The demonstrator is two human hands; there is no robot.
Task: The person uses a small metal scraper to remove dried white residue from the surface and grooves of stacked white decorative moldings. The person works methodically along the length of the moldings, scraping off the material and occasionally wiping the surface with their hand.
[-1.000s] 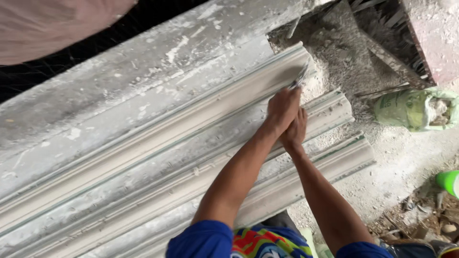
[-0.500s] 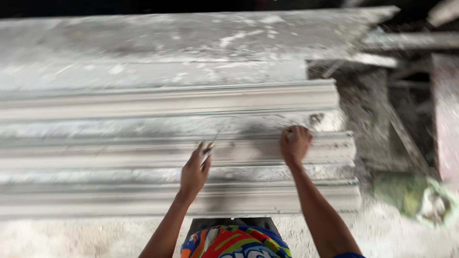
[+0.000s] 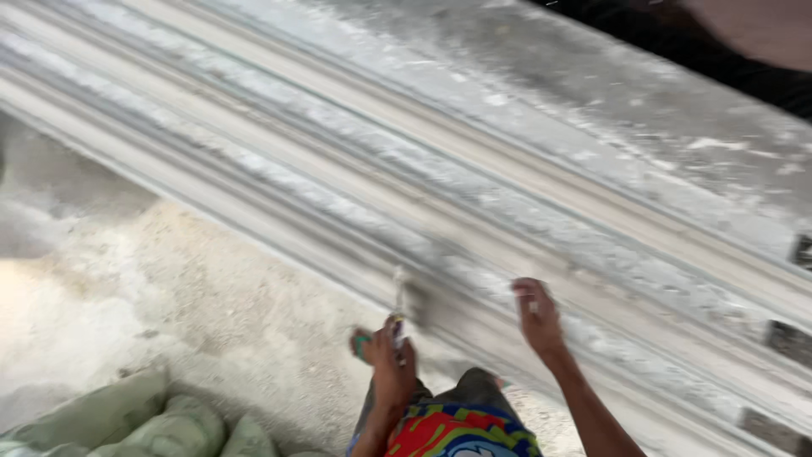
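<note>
Long grey plaster mouldings (image 3: 474, 195) lie side by side, running from the upper left to the lower right. My left hand (image 3: 391, 360) is closed around a thin metal tool (image 3: 398, 298) whose tip points up at the nearest moulding's edge. My right hand (image 3: 538, 315) hovers over the nearest moulding with its fingers curled; nothing shows in it. The picture is blurred by motion. Colourful shorts (image 3: 461, 432) show at the bottom edge.
Dusty white ground (image 3: 169, 288) spreads to the left of the mouldings. Greenish filled sacks (image 3: 127, 419) lie at the bottom left. A blurred pinkish shape (image 3: 753, 30) fills the top right corner, with a dark gap below it.
The view has swung left, so the mouldings now run diagonally and their right ends are out of sight. My hands have dropped lower and moved apart, off the moulding's end.
</note>
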